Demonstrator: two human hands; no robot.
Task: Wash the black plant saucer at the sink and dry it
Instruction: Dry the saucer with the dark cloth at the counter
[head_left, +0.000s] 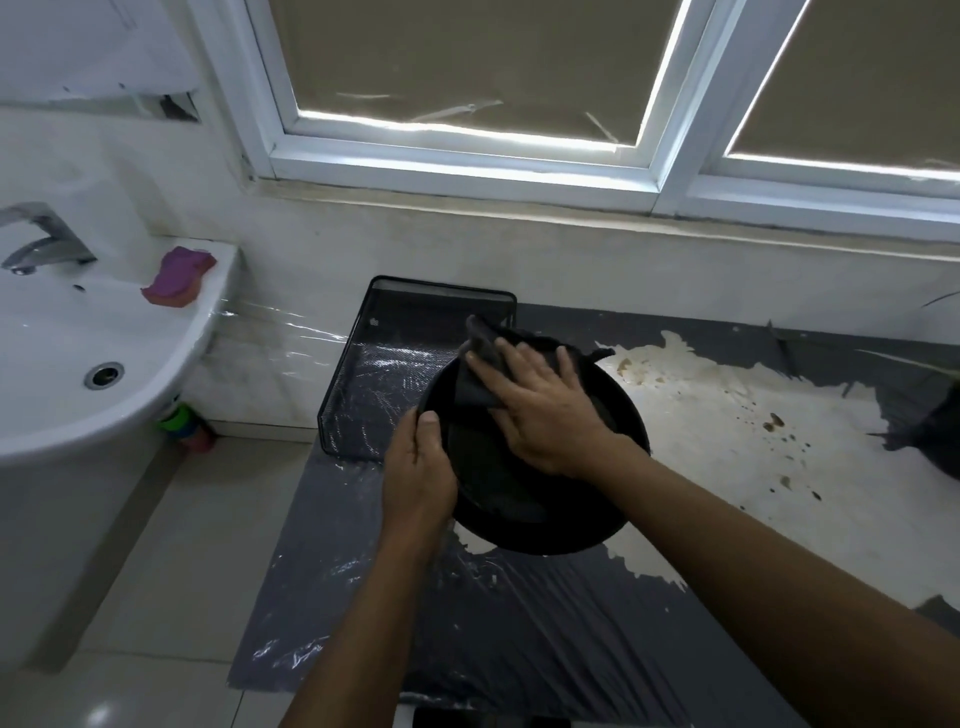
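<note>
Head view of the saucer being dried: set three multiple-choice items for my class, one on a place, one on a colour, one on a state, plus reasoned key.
1. Where does the sponge lie? A. on the sink rim, right of the tap B. in a bucket C. on a chair
2. What colour is the cloth? A. white B. yellow C. dark grey
3. What is the right hand doing? A. hanging idle B. pressing the cloth into the saucer C. turning the tap
Key: 1 A, it rests on the rim; 2 C, near-black; 3 B, flat fingers on cloth.

window (467, 171): white frame, covered panes | wall (415, 244): white | floor (171, 571): pale tiles
</note>
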